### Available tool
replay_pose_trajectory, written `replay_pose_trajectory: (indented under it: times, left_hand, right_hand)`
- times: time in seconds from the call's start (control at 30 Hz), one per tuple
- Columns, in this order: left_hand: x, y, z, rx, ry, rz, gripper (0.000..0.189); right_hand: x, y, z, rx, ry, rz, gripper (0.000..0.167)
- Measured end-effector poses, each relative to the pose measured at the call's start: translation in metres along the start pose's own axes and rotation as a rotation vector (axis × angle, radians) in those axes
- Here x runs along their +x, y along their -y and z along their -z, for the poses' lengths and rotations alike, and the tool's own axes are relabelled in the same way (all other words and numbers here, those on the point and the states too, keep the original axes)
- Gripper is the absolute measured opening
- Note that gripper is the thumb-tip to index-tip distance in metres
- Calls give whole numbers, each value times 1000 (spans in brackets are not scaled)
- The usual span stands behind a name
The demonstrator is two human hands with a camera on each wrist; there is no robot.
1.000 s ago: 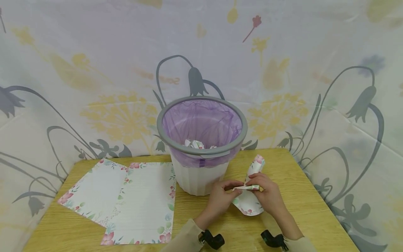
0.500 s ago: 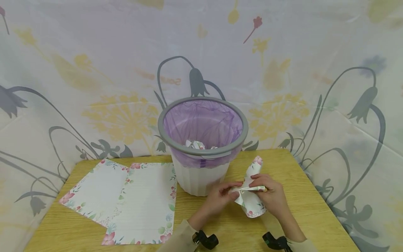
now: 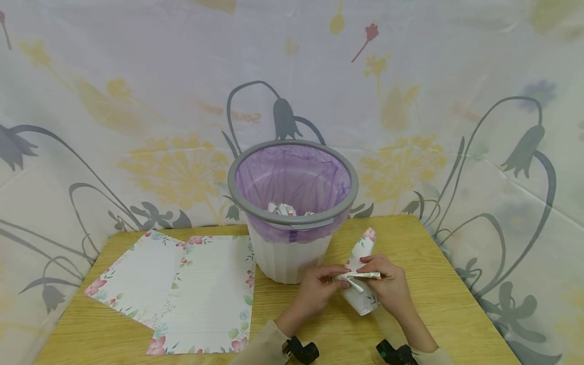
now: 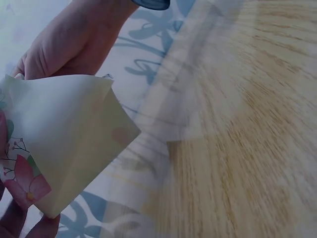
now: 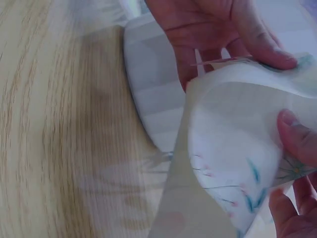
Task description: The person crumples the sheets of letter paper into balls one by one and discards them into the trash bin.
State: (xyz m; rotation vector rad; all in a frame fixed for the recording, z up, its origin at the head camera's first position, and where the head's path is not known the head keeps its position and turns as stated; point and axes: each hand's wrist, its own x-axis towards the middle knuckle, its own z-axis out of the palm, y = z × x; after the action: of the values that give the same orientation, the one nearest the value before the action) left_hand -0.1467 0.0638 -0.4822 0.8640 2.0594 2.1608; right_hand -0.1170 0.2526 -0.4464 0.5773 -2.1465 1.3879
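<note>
A sheet of white paper (image 3: 360,302) with a floral border, bent and partly folded, is held up between both hands to the right of the bin. My left hand (image 3: 316,290) pinches its left side between thumb and fingers. On the other side my right hand (image 3: 389,286) pinches the sheet, thumb toward me. A narrow folded edge shows between the two hands in the head view. In the right wrist view the paper (image 5: 233,124) curves open like a loose fold. The left wrist view shows a flower-printed corner of the paper (image 4: 69,134).
A white bin with a grey rim (image 3: 234,190) and purple liner (image 3: 292,177) stands at the back middle. Crumpled paper (image 3: 284,209) lies inside it. Two flat floral sheets (image 3: 207,299) overlap on the wooden table (image 3: 433,284) at the left. A patterned cloth (image 3: 410,76) hangs behind.
Both hands keep hold of the paper, shifting only slightly. The sheet between them has tilted and bent further, and its lower part looks narrower.
</note>
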Motion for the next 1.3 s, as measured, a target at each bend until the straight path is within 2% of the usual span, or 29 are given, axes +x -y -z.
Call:
replay_pose_trajectory:
  times: [0.1, 0.3, 0.37, 0.47, 0.53, 0.57, 0.63, 0.77, 0.87, 0.93, 1.03, 1.2, 1.3]
  left_hand:
    - [-1, -9, -1, 69, -18, -69, 24]
    - [-3, -31, 1, 120, -75, -126, 18]
    - [-2, -32, 2, 156, -89, -200, 15]
    - [1, -30, 5, 223, -112, -355, 15]
    - [2, -29, 7, 272, -131, -437, 16]
    - [4, -23, 8, 287, -134, -457, 16]
    - [6, -13, 11, 296, -135, -458, 13]
    - [8, 5, 12, 268, -151, -408, 12]
    - [8, 6, 12, 250, -187, -397, 19]
    - [8, 5, 12, 252, -215, -404, 22]
    - [9, -2, 12, 244, -247, -441, 25]
    - [8, -26, 14, 243, -267, -525, 27]
    - [8, -34, 15, 262, -283, -564, 27]
  right_hand:
    - [-3, -13, 1, 41, 32, -7, 29]
    - [-6, -22, 3, 61, 104, 9, 33]
    - [-5, -21, 5, 54, 132, 22, 33]
    - [-5, -19, 9, 59, 177, 25, 34]
    - [-5, -18, 11, 51, 205, 13, 36]
    - [-5, -19, 12, 37, 213, 12, 39]
    - [-6, -19, 13, 10, 228, 4, 48]
    - [-9, -19, 13, -67, 254, -86, 70]
    - [-9, -18, 13, -112, 285, -182, 81]
    - [-9, -17, 14, -117, 314, -207, 87]
    - [-9, -14, 15, -112, 375, -210, 95]
    - [-10, -13, 20, -27, 482, -207, 115]
    - [-12, -12, 20, -5, 494, -241, 116]
